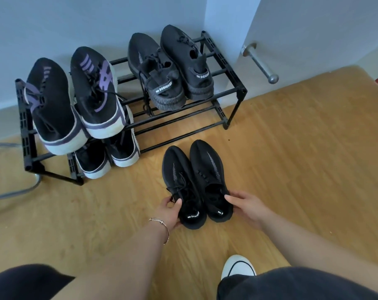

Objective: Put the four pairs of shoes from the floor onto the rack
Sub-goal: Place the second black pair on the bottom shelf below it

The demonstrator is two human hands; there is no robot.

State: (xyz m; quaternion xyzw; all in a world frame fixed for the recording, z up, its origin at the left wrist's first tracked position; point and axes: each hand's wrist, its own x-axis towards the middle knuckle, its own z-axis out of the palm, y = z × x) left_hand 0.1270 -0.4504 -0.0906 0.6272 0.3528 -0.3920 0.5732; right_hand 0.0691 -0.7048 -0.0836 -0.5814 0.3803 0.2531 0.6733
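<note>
A black two-tier rack stands against the wall. Its top tier carries a black-and-purple pair on the left and a black knit pair on the right. A second black-and-purple pair sits on the lower tier at the left. In front of the rack, on the wooden floor, lies another black knit pair, side by side, toes toward the rack. My left hand grips the heel side of the pair's left shoe. My right hand grips the heel side of its right shoe.
A metal door stop sticks out from the white wall right of the rack. A grey cable curls on the floor at the left. My white shoe is planted near the bottom edge. Wooden floor stretches right of the rack.
</note>
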